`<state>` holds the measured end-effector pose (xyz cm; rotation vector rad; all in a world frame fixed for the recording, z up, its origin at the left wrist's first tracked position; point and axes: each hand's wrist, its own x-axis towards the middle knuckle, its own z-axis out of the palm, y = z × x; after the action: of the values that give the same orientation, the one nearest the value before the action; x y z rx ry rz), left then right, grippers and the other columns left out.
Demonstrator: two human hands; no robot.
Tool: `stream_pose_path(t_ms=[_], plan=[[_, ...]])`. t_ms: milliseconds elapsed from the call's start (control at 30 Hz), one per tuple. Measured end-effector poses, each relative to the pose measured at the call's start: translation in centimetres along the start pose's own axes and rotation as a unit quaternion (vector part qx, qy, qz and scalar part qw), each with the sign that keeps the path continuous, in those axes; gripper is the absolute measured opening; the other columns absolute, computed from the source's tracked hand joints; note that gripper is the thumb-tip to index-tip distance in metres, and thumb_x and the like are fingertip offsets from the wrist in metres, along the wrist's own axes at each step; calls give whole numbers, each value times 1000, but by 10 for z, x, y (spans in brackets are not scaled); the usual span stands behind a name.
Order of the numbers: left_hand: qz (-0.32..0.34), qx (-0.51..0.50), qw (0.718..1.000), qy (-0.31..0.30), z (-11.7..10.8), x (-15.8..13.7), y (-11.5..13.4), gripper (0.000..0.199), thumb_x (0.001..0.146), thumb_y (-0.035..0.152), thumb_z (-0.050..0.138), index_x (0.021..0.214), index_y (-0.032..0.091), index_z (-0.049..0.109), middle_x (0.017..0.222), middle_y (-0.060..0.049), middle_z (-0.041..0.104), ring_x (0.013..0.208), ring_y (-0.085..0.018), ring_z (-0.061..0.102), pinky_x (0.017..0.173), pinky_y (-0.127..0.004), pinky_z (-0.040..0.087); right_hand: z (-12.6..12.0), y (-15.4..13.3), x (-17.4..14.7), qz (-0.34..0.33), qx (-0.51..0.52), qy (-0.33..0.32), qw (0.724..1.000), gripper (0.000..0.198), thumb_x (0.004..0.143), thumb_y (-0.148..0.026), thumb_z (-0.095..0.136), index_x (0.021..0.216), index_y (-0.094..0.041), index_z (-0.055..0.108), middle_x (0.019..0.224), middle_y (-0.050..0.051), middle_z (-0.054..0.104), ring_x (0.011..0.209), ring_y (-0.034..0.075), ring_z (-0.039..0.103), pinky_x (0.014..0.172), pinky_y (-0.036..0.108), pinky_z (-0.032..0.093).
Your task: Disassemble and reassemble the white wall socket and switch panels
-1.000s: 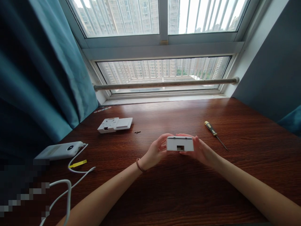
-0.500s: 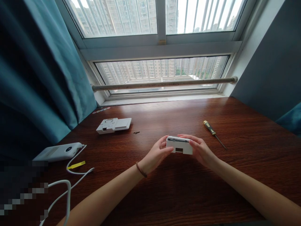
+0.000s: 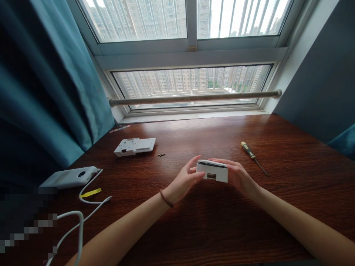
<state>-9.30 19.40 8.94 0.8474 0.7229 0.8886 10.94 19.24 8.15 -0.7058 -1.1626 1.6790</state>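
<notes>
Between my two hands is a small white plastic box (image 3: 222, 174) with a rectangular cutout in its near side and a thin dark gap under its top plate. My left hand (image 3: 190, 174) grips its left end, thumb on the near side and a finger lifted at the top corner. At the other end my right hand (image 3: 240, 176) holds the box, its fingers reaching behind the top edge. The far side of the box is hidden. To the right lies a screwdriver (image 3: 251, 152) with a yellow and dark handle.
A similar white plastic housing (image 3: 126, 147) lies at the back left, with a few small screws (image 3: 161, 155) beside it. At the left, a white power bank (image 3: 70, 178) trails a white cable (image 3: 81, 236) with a yellow tag (image 3: 91, 193). Window and curtain border the wooden table (image 3: 291, 207).
The gap under the box's top plate looks narrower. My left index finger has lifted slightly, and my right thumb has shifted off the near side. The box stays in both hands.
</notes>
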Motion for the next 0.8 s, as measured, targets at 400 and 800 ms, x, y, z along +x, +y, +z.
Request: stream_pose_path(t_ms=[400,800], plan=[[18,-5,1000,7,1,0,0,41,71,21,68,108,21,49,97,-4,62,89,-14,59,83,-26,43,-12,4,1,-122,-259,-31,958,46,79,-40,57,122,-24,53,132,7,49,123,27,41,103,44,29],[108,184,976,-49,-3,-2,7,65,59,23,77,118,22,49,115,-9,58,108,-26,53,91,-35,42,-5,8,-4,-96,-190,25,977,42,73,-23,67,111,-25,51,98,3,63,86,20,61,71,30,50]])
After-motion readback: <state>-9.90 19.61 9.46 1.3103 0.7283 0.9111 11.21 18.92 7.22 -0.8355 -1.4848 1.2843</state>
